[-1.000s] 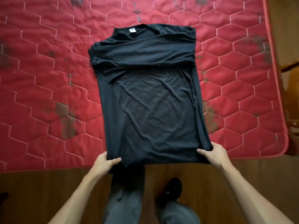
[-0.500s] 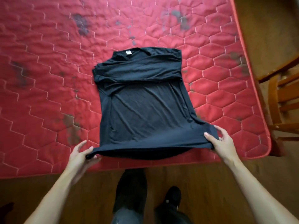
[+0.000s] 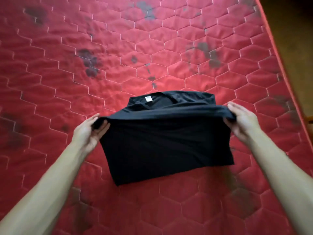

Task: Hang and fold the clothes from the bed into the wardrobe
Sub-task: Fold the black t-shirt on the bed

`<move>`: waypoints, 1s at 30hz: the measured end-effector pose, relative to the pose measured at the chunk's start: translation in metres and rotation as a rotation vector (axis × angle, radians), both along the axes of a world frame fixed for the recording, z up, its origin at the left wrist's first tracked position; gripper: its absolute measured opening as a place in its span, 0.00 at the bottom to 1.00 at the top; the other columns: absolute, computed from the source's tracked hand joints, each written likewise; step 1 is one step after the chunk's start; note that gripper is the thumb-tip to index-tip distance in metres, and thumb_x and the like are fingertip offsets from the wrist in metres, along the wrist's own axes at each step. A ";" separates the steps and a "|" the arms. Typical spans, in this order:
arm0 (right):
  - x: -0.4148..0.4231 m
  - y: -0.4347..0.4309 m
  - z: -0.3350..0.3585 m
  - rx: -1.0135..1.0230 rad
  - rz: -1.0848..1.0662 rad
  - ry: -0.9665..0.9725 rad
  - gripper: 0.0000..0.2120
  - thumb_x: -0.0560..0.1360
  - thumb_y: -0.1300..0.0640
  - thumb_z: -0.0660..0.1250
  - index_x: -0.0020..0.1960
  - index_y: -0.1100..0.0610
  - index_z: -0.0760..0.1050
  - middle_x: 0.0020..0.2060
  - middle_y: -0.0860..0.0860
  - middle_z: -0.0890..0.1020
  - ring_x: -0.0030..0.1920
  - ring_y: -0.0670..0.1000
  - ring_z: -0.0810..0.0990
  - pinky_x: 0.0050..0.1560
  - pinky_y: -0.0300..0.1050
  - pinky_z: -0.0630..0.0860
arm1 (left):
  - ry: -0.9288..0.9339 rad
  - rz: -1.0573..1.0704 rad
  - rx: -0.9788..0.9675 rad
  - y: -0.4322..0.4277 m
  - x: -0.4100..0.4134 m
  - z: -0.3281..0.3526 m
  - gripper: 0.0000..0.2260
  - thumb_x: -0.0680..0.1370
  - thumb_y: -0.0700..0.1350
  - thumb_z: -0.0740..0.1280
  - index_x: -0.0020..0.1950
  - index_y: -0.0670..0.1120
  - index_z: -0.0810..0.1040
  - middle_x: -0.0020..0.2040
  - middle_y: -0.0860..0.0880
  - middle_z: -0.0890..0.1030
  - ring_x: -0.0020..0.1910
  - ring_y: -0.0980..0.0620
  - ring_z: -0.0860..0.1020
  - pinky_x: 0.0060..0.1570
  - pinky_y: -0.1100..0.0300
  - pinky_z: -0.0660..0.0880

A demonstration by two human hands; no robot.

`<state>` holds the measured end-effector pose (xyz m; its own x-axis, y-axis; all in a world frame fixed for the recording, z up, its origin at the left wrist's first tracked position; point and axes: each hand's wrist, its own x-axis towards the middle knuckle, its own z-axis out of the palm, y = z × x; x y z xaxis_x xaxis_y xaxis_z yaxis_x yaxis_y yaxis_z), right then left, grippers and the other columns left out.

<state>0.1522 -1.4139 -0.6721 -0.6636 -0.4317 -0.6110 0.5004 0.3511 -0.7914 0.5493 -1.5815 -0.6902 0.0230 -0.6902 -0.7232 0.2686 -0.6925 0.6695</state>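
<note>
A black T-shirt point(image 3: 166, 146) lies on the red quilted mattress point(image 3: 67, 73), doubled over on itself. Its collar with a small white label point(image 3: 148, 98) shows at the far end. My left hand point(image 3: 89, 131) grips the left corner of the raised hem. At the other corner, my right hand point(image 3: 242, 121) pinches the hem between thumb and fingers. The hem is stretched taut between both hands, just short of the collar, and the lower half of the shirt hangs folded beneath it.
The mattress has dark stains in several spots. Its right edge point(image 3: 277, 48) runs diagonally, with brown wooden floor point(image 3: 296, 17) beyond it. Bare mattress surrounds the shirt on all sides.
Both hands have carried the hem from the near edge of the mattress up and forward toward the collar, folding the shirt in half. The camera has moved closer over the bed.
</note>
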 end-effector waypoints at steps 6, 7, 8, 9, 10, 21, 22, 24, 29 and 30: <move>0.010 -0.057 -0.056 0.423 0.340 0.240 0.40 0.75 0.54 0.73 0.79 0.58 0.53 0.66 0.60 0.75 0.59 0.58 0.78 0.61 0.47 0.73 | -0.558 -0.222 0.064 -0.046 -0.033 -0.057 0.20 0.83 0.49 0.62 0.72 0.42 0.66 0.57 0.39 0.77 0.53 0.42 0.79 0.56 0.50 0.75; 0.015 -0.049 -0.068 0.603 0.425 0.391 0.41 0.73 0.54 0.75 0.77 0.59 0.56 0.68 0.61 0.74 0.63 0.59 0.76 0.66 0.50 0.70 | -0.797 -0.359 0.010 -0.035 -0.032 -0.065 0.23 0.81 0.50 0.65 0.72 0.41 0.67 0.61 0.39 0.77 0.58 0.40 0.77 0.60 0.50 0.72; 0.019 -0.038 -0.077 0.735 0.471 0.495 0.41 0.71 0.52 0.76 0.76 0.60 0.59 0.69 0.63 0.72 0.67 0.62 0.73 0.69 0.54 0.68 | -0.963 -0.466 -0.062 -0.022 -0.031 -0.074 0.25 0.79 0.52 0.67 0.72 0.41 0.67 0.63 0.37 0.76 0.63 0.38 0.74 0.63 0.49 0.68; 0.021 -0.026 -0.085 0.820 0.484 0.526 0.42 0.69 0.49 0.77 0.75 0.61 0.60 0.69 0.64 0.71 0.69 0.64 0.71 0.70 0.57 0.67 | -1.028 -0.522 -0.109 -0.007 -0.030 -0.080 0.27 0.78 0.54 0.69 0.71 0.41 0.67 0.64 0.34 0.74 0.65 0.36 0.71 0.65 0.49 0.66; 0.022 -0.016 -0.089 0.876 0.481 0.518 0.43 0.69 0.46 0.77 0.75 0.62 0.61 0.69 0.65 0.70 0.69 0.65 0.70 0.70 0.59 0.66 | -1.040 -0.541 -0.127 0.005 -0.028 -0.083 0.29 0.77 0.56 0.70 0.71 0.41 0.67 0.64 0.34 0.74 0.65 0.35 0.71 0.66 0.48 0.66; 0.023 0.016 -0.073 0.455 0.422 0.258 0.12 0.70 0.56 0.77 0.52 0.52 0.82 0.50 0.48 0.86 0.52 0.51 0.83 0.58 0.51 0.78 | -0.685 -0.591 -0.034 0.044 0.006 -0.099 0.13 0.75 0.51 0.74 0.54 0.46 0.81 0.50 0.50 0.84 0.52 0.51 0.81 0.54 0.57 0.74; 0.030 0.012 -0.065 0.426 0.397 0.311 0.13 0.70 0.57 0.76 0.54 0.52 0.81 0.49 0.47 0.85 0.53 0.51 0.83 0.59 0.51 0.78 | -0.663 -0.565 -0.056 0.047 0.007 -0.096 0.11 0.76 0.49 0.74 0.55 0.47 0.81 0.50 0.51 0.84 0.52 0.51 0.81 0.53 0.58 0.74; 0.057 0.002 -0.048 0.405 0.407 0.484 0.15 0.71 0.57 0.73 0.57 0.54 0.80 0.50 0.48 0.85 0.52 0.52 0.83 0.59 0.53 0.78 | -0.623 -0.525 -0.053 0.049 0.010 -0.094 0.09 0.77 0.47 0.72 0.55 0.47 0.81 0.50 0.51 0.84 0.51 0.52 0.81 0.52 0.60 0.74; 0.184 -0.038 -0.015 0.273 0.759 0.835 0.17 0.71 0.63 0.68 0.60 0.60 0.74 0.57 0.59 0.76 0.52 0.63 0.78 0.54 0.52 0.72 | -0.633 -0.540 0.000 0.050 0.011 -0.090 0.10 0.78 0.47 0.71 0.55 0.43 0.81 0.51 0.46 0.84 0.52 0.47 0.81 0.55 0.54 0.75; 0.212 -0.045 -0.011 0.269 0.874 0.806 0.23 0.72 0.62 0.67 0.66 0.57 0.71 0.65 0.57 0.72 0.55 0.63 0.78 0.54 0.53 0.74 | -0.628 -0.543 0.026 0.049 0.011 -0.091 0.09 0.78 0.46 0.71 0.55 0.43 0.81 0.51 0.45 0.84 0.52 0.46 0.81 0.54 0.54 0.74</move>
